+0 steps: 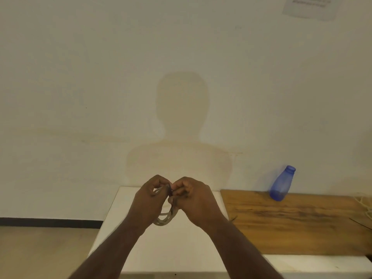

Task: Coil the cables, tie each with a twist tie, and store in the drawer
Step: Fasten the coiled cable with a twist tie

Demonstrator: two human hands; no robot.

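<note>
A coiled pale grey cable (165,218) hangs in loops between my two hands above the white cabinet top (177,248). My left hand (150,196) grips the upper part of the coil with curled fingers. My right hand (193,198) pinches a thin dark twist tie (171,190) against the coil where the hands meet. Most of the tie is hidden by my fingers. A second pale cable (366,206) lies at the far right edge of the wooden board (291,220). No drawer is in view.
A blue plastic bottle (281,184) without a cap stands at the back of the wooden board near the wall. A thin dark strand (360,224), perhaps another tie, lies on the board's right side. Floor shows to the left of the cabinet.
</note>
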